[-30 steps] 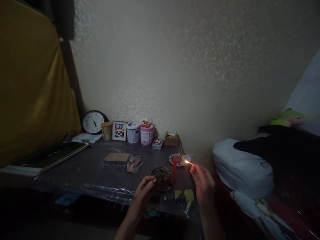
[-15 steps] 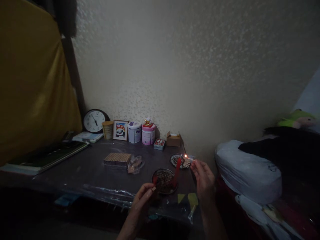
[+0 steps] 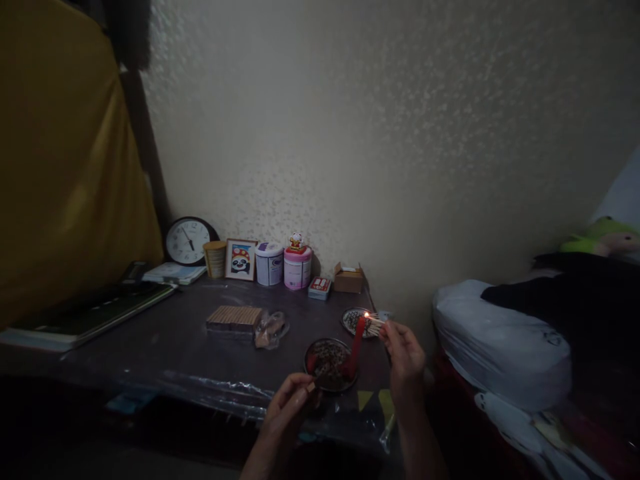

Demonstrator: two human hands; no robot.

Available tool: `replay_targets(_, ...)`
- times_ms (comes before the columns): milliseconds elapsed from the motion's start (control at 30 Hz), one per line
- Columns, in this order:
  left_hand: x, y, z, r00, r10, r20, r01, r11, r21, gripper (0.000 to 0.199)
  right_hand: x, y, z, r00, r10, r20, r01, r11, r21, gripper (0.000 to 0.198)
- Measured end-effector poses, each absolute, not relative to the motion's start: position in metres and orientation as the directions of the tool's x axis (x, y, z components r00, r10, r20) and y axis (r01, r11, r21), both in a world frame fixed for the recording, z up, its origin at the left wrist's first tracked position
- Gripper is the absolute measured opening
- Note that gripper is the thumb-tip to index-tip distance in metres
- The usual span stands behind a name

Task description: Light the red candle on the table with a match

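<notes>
Pretty dim room, so details are rough. Far left on the desk point(image 3: 150, 333) a stack of books point(image 3: 85, 317) is laid flat, and a clock point(image 3: 187, 241) is leaned against the wall with a row of tins point(image 3: 283, 265) lined up to its right. A flat pack point(image 3: 234, 317) is seen mid-desk.

The left hand point(image 3: 290, 407) is held low at the near edge of the desk, fingers pinched shut on something small and pale, probably a matchbox, but it can't really be made out. Just beyond it a round dish point(image 3: 327, 363) is set on the desk, and a red candle point(image 3: 357, 340) is stuck up from its right side, tilted a bit to the right.

The match point(image 3: 374, 320) is gripped in the right hand point(image 3: 405, 350), fingers closed on its right end. Its long axis is laid nearly level, pointed left and slightly away, with the flame at the left tip. That flame is held just right of and right at the candle's top, nearly touching it. So the right hand is clearly the nearer one to the wick; the forearm is brought up from the lower right, wrist raised above the desk. A second small plate point(image 3: 356, 321) is seen just behind the flame. A bed point(image 3: 500, 353) with a white bundle is off to the right.
</notes>
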State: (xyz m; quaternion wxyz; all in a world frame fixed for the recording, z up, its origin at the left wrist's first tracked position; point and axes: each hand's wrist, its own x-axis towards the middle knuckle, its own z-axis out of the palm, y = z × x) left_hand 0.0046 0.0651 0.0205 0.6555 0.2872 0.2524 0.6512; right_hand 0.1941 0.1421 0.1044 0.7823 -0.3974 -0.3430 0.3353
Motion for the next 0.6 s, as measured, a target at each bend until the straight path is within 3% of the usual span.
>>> replay_targets(600, 0.0049, 0.0568, 0.0247, 0.084, 0.996, 0.038, -0.731, 0.035, 0.681, 0.022, 0.1918, 0.1464, 0.1013, 0.528, 0.802, 0.279, -0.259, 0.465, -0.847, 0.03)
